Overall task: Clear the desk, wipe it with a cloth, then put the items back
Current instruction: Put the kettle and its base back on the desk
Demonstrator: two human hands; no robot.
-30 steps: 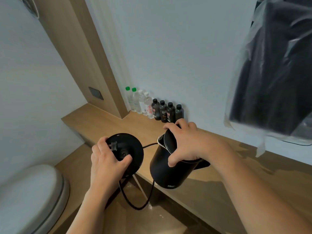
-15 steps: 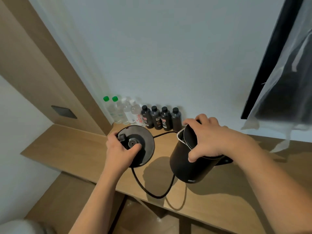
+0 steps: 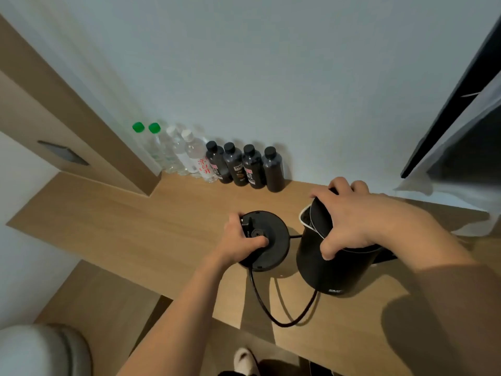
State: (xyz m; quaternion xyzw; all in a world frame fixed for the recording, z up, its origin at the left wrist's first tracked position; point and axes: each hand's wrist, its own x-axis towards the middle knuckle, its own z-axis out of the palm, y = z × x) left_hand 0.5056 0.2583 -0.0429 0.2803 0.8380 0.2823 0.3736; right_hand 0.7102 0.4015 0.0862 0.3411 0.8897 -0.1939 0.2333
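over the worktop: kettle and base coming back

at the near edge of the worktop (image 3: pixel 113 223) both hands are busy, and it reads as the put-back step: the surface looks bare apart from the bottles, and the kettle set is being placed, though whether the wipe is done cannot be told.

the left hand (image 3: pixel 238 240) grips the round black base (image 3: pixel 271 240) at its 9 o'clock rim, thumb curled over the top near the centre stud, fingers tucked under the edge. the base sits tilted, seemingly not yet flat on the wood.

the right hand (image 3: pixel 349 215) clamps down on the kettle (image 3: pixel 320 264) from above, fingers curled over the far rim of the lid, thumb hooked at the near side. the kettle stands at 3 o'clock of the base, just beside it, apparently on the worktop.

the cord (image 3: pixel 271 313) loops off the front edge at 6 o'clock.

the bottles (image 3: pixel 211 158) stand in a row against the wall at 12 o'clock, well apart from the hands.

next, likely: lay the base flat, lift the kettle onto it, and mind that the cord does not snag.
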